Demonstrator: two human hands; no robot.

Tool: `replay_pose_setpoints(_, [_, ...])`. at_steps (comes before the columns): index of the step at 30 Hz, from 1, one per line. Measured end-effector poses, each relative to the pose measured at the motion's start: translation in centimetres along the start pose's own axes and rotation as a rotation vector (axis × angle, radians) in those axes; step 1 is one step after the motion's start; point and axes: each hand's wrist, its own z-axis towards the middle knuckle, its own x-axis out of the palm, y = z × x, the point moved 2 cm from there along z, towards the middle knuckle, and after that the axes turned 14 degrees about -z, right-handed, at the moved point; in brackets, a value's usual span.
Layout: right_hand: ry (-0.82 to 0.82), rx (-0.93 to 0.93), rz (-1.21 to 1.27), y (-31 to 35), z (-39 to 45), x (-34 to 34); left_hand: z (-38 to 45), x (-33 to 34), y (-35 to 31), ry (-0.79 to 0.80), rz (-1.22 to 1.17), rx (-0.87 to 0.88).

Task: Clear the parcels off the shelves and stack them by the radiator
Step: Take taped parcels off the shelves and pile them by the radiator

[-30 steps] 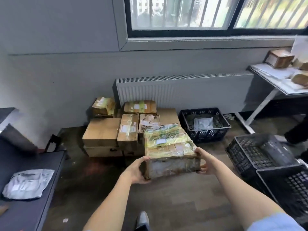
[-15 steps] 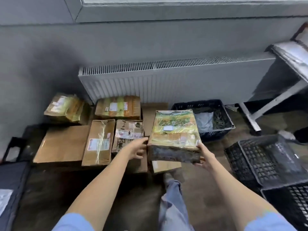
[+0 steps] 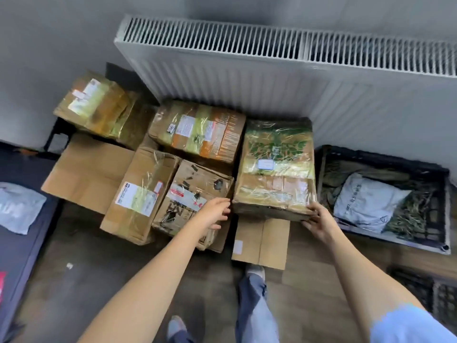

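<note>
A plastic-wrapped parcel with a green leaf print [image 3: 275,169] lies flat on a plain cardboard box [image 3: 262,243] right in front of the white radiator [image 3: 247,78]. My right hand [image 3: 317,220] grips its front right corner. At the front left corner is my left hand [image 3: 214,212], fingers apart and fingertips just at the parcel's edge. To the left, more taped cardboard parcels sit packed together: an orange and green one [image 3: 197,131], a torn one [image 3: 195,194], a long one [image 3: 141,191], a flat plain box [image 3: 86,173] and a tilted yellowish one [image 3: 96,105].
A black plastic crate [image 3: 385,240] holding a grey mailer bag [image 3: 368,201] and dry grass stands to the right of the parcels. Another black crate [image 3: 430,290] is at the lower right. A dark table [image 3: 17,246] with a grey bag is on the left. My legs stand on the wooden floor below.
The green-printed parcel went from being carried in both hands to lying on the plain box by the radiator. My left hand has loosened off its corner. The view tilted downward and closer.
</note>
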Motion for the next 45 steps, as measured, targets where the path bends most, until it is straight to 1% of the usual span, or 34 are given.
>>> replay_pose_setpoints(1, [-0.009, 0.001, -0.013, 0.2, 1.3, 0.5, 0.3, -0.5, 0.3, -0.009, -0.003, -0.022])
replay_pose_setpoints(3, [-0.047, -0.004, -0.141, 0.7, 3.7, 1.5, 0.7, -1.3, 0.4, -0.021, -0.016, -0.046])
replay_pose_setpoints(5, [-0.093, 0.028, -0.348, 1.1, 5.1, 2.4, 0.5, -1.8, 0.5, -0.021, -0.047, -0.065])
replay_pose_setpoints(7, [-0.115, 0.052, -0.581, 1.7, 4.8, 3.7, -0.2, -2.3, 0.7, -0.025, -0.091, -0.078])
replay_pose_setpoints(9, [-0.185, -0.031, -0.876, 3.1, 2.7, 5.8, -1.5, -2.8, 0.7, -0.014, -0.12, -0.064])
replay_pose_setpoints(10, [-0.171, -0.11, -1.0, 3.9, 0.9, 7.5, -2.3, -3.2, 0.7, 0.003, -0.114, -0.063])
replay_pose_setpoints(13, [-0.016, -0.278, -1.114, 5.1, -5.9, 13.9, -5.1, -5.0, 0.4, 0.024, -0.019, -0.031])
replay_pose_setpoints(15, [0.086, -0.385, -1.204, 5.1, -10.9, 18.5, -7.4, -7.2, 0.2, -0.02, -0.017, 0.017])
replay_pose_setpoints(18, [0.259, -0.515, -1.327, 3.2, -18.4, 25.2, -12.4, -12.0, 0.6, -0.089, -0.057, 0.11])
replay_pose_setpoints(20, [0.355, -0.551, -1.409, 1.2, -23.6, 29.0, -16.4, -16.4, 1.9, -0.144, -0.035, 0.161])
replay_pose_setpoints(22, [0.412, -0.602, -1.492, -1.0, -28.7, 32.7, -21.0, -21.9, 4.6, -0.247, 0.023, 0.183])
replay_pose_setpoints(23, [0.438, -0.655, -1.535, -2.2, -31.1, 34.7, -23.4, -24.9, 6.5, -0.306, 0.021, 0.183])
replay_pose_setpoints(25, [0.476, -0.801, -1.638, -5.1, -36.1, 38.9, -28.3, -30.8, 11.0, -0.42, -0.057, 0.186])
replay_pose_setpoints(29, [0.549, -1.084, -1.841, -14.4, -46.4, 47.6, -38.9, -40.6, 24.1, -0.576, -0.459, 0.26])
replay_pose_setpoints(31, [0.609, -1.173, -1.935, -21.1, -51.0, 51.1, -44.3, -43.5, 32.2, -0.66, -0.59, 0.275])
replay_pose_setpoints(33, [0.705, -1.247, -1.981, -28.6, -55.7, 54.3, -49.1, -45.7, 41.0, -0.776, -0.693, 0.246])
replay_pose_setpoints(35, [0.824, -1.286, -2.041, -36.4, -60.3, 56.9, -53.3, -46.8, 49.8, -0.853, -0.816, 0.189])
replay_pose_setpoints(38, [1.048, -1.337, -2.156, -48.7, -66.8, 59.2, -58.7, -46.5, 61.6, -0.952, -0.988, 0.135])
replay_pose_setpoints(41, [1.187, -1.549, -2.229, -60.5, -72.5, 61.1, -63.1, -45.5, 71.1, -1.026, -1.129, 0.109])
replay_pose_setpoints(42, [1.25, -1.673, -2.291, -64.2, -74.1, 61.6, -64.2, -45.3, 73.9, -1.062, -1.174, 0.102])
replay_pose_setpoints(43, [1.304, -1.732, -2.315, -67.6, -75.4, 62.0, -65.0, -45.4, 76.6, -1.101, -1.217, 0.091])
replay_pose_setpoints(44, [1.363, -1.754, -2.348, -72.1, -77.1, 62.6, -66.1, -45.8, 80.1, -1.158, -1.255, 0.078])
replay_pose_setpoints(45, [1.402, -1.771, -2.363, -75.0, -78.1, 63.2, -66.8, -46.4, 82.4, -1.202, -1.265, 0.071])
